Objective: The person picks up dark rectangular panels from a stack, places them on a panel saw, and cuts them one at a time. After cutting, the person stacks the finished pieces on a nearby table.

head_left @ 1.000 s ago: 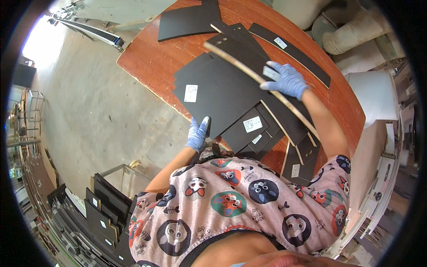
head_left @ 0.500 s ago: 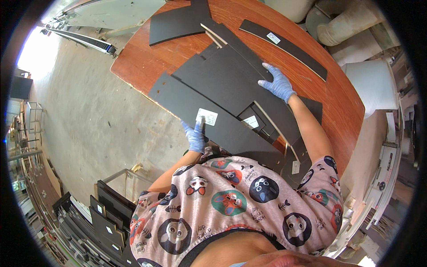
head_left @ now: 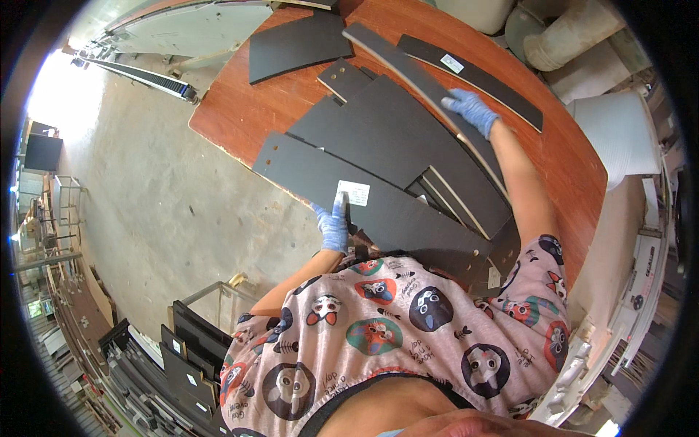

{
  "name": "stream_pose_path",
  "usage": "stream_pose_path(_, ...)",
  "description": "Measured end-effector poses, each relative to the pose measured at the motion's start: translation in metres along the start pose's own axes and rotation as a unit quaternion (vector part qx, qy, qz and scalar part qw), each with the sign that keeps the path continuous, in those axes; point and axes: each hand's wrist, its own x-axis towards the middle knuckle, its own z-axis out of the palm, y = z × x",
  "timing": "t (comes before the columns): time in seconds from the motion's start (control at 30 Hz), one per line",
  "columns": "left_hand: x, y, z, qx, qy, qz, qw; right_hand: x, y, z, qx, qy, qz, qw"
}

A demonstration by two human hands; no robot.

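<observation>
My left hand [head_left: 333,227], in a blue knit glove, grips the near edge of a long dark panel [head_left: 393,211]. One finger lies on top beside the white label [head_left: 354,192]; the other fingers are partly hidden at the edge. My right hand [head_left: 475,113], gloved alike, grasps a long narrow dark board [head_left: 411,73] near its middle, fingers over its upper edge. That board appears raised at the far right side of the pile. Between the hands lies a broad dark panel [head_left: 364,124], overlapped by the labelled one. A small drilled dark piece [head_left: 344,79] shows beyond it.
The pile rests on a reddish-brown wooden table [head_left: 233,109]. Another dark panel [head_left: 298,45] lies at its far left, and a labelled dark strip [head_left: 473,80] at its far right. Dark boards [head_left: 191,364] stand on a rack at the lower left. A white roll [head_left: 615,135] is at the right.
My right hand has moved away and to the right, lifting the narrow board off the pile's right side. The small drilled piece is now uncovered. My left hand stays at the labelled panel.
</observation>
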Motion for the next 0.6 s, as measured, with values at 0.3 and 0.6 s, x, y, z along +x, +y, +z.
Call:
stream_pose_path(0.3,0.023,0.021,0.0,0.35,0.098,0.311,0.878,-0.074,-0.029,0.047,-0.105,0.0,-0.075,0.992)
stream_pose_path(0.6,0.021,0.07,0.008,0.499,0.029,0.411,0.763,0.009,0.005,-0.046,-0.492,0.152,0.085,0.853)
